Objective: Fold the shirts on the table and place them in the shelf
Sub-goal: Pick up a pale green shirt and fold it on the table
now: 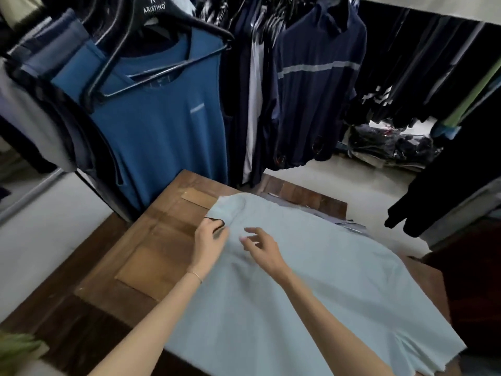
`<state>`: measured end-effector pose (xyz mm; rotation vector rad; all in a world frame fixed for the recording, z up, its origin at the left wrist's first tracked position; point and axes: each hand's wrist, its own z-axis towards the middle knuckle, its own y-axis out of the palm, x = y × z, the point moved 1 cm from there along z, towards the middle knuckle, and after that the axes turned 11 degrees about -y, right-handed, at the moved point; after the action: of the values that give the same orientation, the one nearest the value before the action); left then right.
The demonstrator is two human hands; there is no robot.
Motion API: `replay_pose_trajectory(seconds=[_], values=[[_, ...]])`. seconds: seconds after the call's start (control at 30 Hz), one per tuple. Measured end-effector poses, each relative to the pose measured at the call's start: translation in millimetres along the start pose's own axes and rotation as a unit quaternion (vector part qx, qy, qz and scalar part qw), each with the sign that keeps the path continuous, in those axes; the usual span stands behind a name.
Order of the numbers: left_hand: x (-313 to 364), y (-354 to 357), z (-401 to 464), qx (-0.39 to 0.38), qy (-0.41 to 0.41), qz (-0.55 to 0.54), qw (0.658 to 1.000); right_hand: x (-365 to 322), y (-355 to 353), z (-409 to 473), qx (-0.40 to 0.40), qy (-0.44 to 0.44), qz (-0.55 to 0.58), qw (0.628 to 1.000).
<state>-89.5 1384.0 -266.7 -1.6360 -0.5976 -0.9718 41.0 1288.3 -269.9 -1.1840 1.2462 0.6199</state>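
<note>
A pale blue shirt (311, 272) lies spread face down across the wooden table (151, 248), its collar end at the far left. My left hand (210, 240) pinches the fabric near the dark-trimmed collar. Beside it, my right hand (261, 246) hovers just over the shirt's upper back with the fingers spread and nothing in them. The edges of other shirts (349, 225) peek out from under the pale one at the far side. No shelf is in view.
A rack of hanging clothes stands right behind the table: a blue sleeveless top (162, 126) on a black hanger and a navy striped polo (317, 85). Bagged garments (390, 147) lie on the floor at the back right. Dark clothes (447, 185) hang at the right.
</note>
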Motion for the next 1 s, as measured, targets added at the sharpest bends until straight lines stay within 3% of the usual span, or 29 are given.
replay_pose_trajectory(seconds=[0.13,0.2,0.33,0.47,0.63,0.8,0.9,1.0], values=[[-3.9,20.4,-10.8,-0.124,0.061,0.082,0.987,-0.2,12.0,22.6,0.027,0.065,0.112,0.991],[-8.1,19.8,-18.3,-0.132,0.078,0.082,0.985,2.3,14.7,30.4,0.038,0.086,0.128,0.987],[-24.7,-3.8,-40.6,-0.002,0.072,0.026,0.997,11.8,17.5,36.6,0.048,0.079,0.058,0.994],[-63.4,-35.5,-68.3,0.067,-0.034,-0.016,0.997,15.5,20.3,40.9,0.070,0.090,0.007,0.993],[-101.0,-54.6,-113.3,0.092,-0.092,0.067,0.989,20.1,23.1,43.1,0.088,0.089,-0.004,0.992],[-111.2,-57.8,-148.6,0.187,-0.105,0.176,0.961,18.1,16.6,40.7,0.077,0.039,-0.016,0.996],[-115.2,-57.2,-166.1,0.262,-0.170,0.135,0.940,13.7,14.2,42.2,0.047,0.010,-0.059,0.997],[-119.7,-51.3,-178.5,0.283,-0.269,0.014,0.921,17.7,15.7,46.7,0.041,-0.002,-0.088,0.995]])
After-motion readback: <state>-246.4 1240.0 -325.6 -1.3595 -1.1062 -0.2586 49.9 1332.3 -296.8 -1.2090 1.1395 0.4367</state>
